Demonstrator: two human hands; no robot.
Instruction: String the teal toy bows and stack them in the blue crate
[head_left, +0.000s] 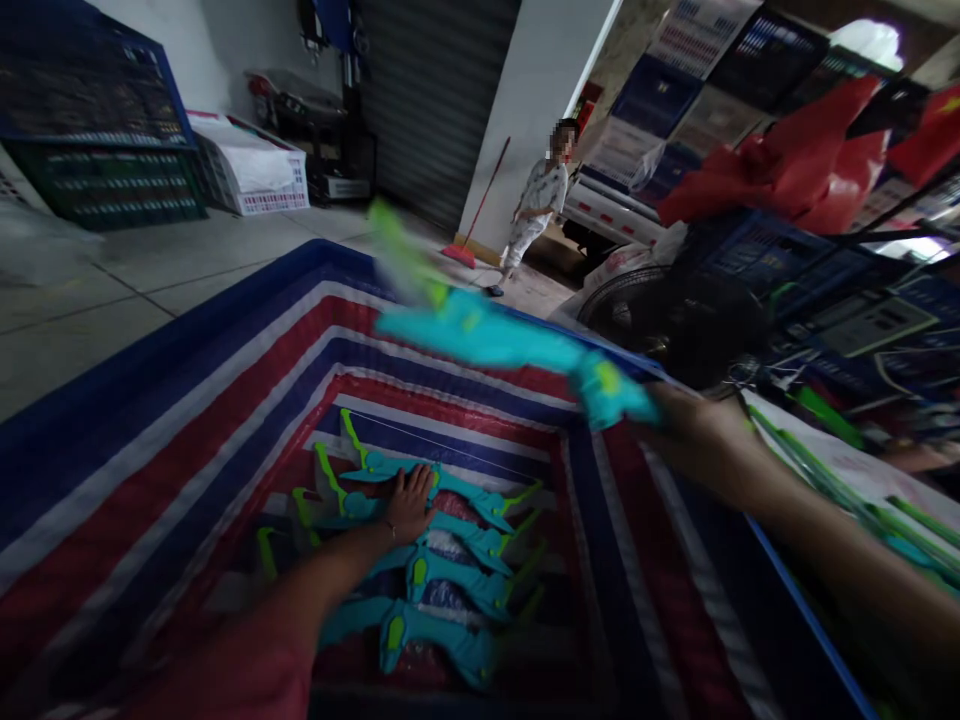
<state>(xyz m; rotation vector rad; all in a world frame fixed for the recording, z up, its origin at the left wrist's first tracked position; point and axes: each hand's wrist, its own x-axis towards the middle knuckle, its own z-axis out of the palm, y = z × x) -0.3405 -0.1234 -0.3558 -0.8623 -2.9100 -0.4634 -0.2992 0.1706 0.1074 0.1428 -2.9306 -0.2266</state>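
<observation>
My right hand (686,430), blurred by motion, grips one end of a teal and lime-green plastic toy bow (495,335) and holds it up above the far rim of a large bin (319,255). Down inside the bin, my left hand (411,502) lies flat with fingers stretched over the uppermost of several similar toy bows (450,575). These lie in a row, one behind another, their green limb tips pointing out at both sides. A thin pale string runs between the tips of the farthest one. The bin is lined with red, white and blue striped sheeting (247,400).
To the right, more green pieces (817,470) lie on a pale surface beside the bin. A black fan (660,320) stands past the bin's right rim. Stacked crates (105,185) and a white basket (274,185) are at left. A person (536,205) stands near a red broom (461,255).
</observation>
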